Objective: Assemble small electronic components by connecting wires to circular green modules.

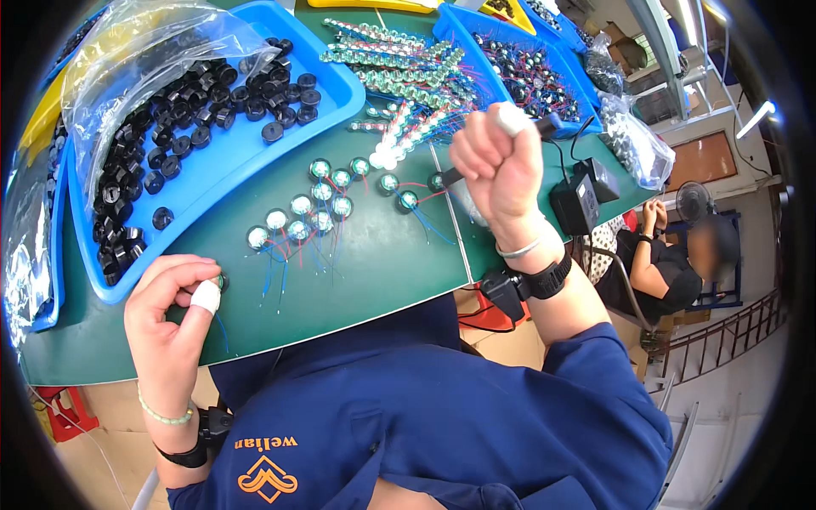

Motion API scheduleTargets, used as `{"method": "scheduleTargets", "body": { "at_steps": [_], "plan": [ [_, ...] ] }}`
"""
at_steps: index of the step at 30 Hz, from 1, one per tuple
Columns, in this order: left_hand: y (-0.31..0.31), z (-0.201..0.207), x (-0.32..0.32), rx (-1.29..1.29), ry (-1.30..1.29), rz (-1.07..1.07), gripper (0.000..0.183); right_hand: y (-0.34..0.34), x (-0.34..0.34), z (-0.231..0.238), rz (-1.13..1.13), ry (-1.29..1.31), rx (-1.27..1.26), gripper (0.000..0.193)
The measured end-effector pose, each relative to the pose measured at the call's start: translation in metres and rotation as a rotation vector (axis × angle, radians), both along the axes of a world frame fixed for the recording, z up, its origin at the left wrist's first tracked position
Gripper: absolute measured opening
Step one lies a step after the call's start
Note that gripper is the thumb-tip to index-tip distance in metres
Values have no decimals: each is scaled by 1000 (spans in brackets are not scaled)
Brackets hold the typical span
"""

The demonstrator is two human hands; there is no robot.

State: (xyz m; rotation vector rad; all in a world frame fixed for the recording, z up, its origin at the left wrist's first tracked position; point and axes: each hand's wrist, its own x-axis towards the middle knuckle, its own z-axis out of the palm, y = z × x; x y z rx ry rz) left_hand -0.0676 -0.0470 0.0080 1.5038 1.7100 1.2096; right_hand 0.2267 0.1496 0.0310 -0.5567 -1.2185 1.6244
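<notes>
My left hand [174, 302] is at the green table's near left, thumb and fingers pinched on a small round part with a blue wire [223, 282]. A white covering wraps its thumb. My right hand [501, 161], its thumb also wrapped in white, is closed round a black stick-like tool [548, 127]. The tool's dark tip reaches a round wired part [437, 182]; whether they touch I cannot tell. Two more wired parts, one of them a silvery round part [408, 201], lie just left of it. A loose group of similar round parts [300, 204] with red and blue wires lies between my hands.
A blue tray [246, 178] of black round caps under clear plastic stands at left. Rows of wired parts [399, 76] lie at the back beside a blue bin [476, 85]. Black power adapters [575, 206] with cables sit at right. Another person [671, 255] sits beyond.
</notes>
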Motion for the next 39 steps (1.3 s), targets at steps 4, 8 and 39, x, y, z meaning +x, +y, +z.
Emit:
{"method": "scheduleTargets", "body": {
  "at_steps": [4,8,39],
  "plan": [
    [4,2,1,50,16,29,16,2,-5,28,-60,-109,157,42],
    [1,2,0,35,20,48,17,1,-28,33,173,-84,231,36],
    [2,4,-1,-9,-6,40,17,-26,-49,27,317,-222,234,38]
  ]
}}
